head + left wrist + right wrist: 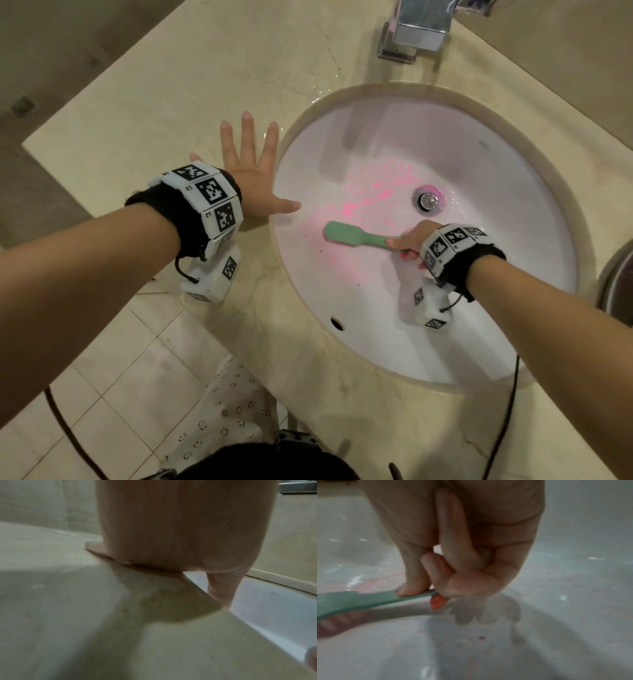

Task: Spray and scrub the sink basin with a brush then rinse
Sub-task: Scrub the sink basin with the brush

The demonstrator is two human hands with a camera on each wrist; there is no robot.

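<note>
Down in the sink basin [479, 274], pink cleaner is sprayed; the right hand [412, 240] grasps the green brush [356, 237] mid-scrub, while the left hand [250, 178] lies flat, released, on the desk [171, 85]. Rinsing remains.

black wristbands [161, 219], white marker blocks [209, 195]; black cables [503, 421]

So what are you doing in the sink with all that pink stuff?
The right hand grips a green brush and has its head down on the pink cleaner spread over the white sink basin, near the drain. The left hand rests flat on the counter beside it. No water runs from the tap.
</note>
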